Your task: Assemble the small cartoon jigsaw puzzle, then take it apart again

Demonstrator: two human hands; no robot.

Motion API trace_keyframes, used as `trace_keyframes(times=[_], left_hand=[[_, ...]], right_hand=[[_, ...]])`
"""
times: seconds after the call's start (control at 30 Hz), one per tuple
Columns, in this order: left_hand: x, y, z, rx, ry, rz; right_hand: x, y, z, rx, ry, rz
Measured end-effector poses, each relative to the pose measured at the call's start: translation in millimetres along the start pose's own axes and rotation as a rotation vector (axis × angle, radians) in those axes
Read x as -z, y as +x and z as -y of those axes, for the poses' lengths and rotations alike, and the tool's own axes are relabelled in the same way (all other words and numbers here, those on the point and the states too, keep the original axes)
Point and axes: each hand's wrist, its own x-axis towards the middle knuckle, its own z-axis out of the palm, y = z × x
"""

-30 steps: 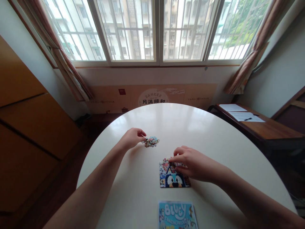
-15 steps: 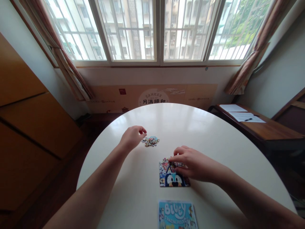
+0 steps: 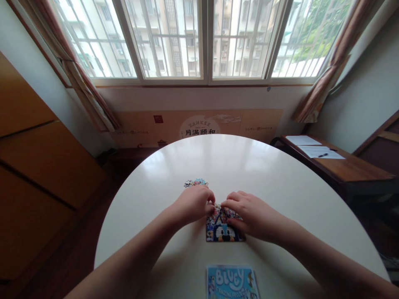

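Observation:
A small, partly assembled jigsaw puzzle (image 3: pixel 225 232) with a blue dog face lies on the white round table (image 3: pixel 249 162). At its upper left corner is my left hand (image 3: pixel 195 203), thumb and fingertips pinched together; whatever is between them is too small to make out. My right hand (image 3: pixel 246 211) rests over the puzzle's upper right part, its fingers spread and touching the pieces. Behind my left hand sits a pile of loose puzzle pieces (image 3: pixel 199 182), partly covered by that hand.
A blue "Bluey" picture card (image 3: pixel 231 282) lies at the near side of the table. To the right stands a wooden desk (image 3: pixel 358 166) with papers (image 3: pixel 321 152) and pens. Beyond the table are a printed banner (image 3: pixel 258 124) and barred windows.
My left hand has moved right and nearer, from beside the loose pile to the puzzle's upper left corner. My right hand has stayed on the puzzle.

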Motion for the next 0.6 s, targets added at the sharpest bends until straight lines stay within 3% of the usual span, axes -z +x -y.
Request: trace_keyframes(times=[0.4,0.6], left_hand=[[2.8,2,-7,0.102,-0.122,0.023],[7.4,5,9,0.099,-0.352,-0.030]], right_hand=[[-3,0,-1,-0.015,0.010,-0.011],[1,0,1,-0.032,0.017,0.016]])
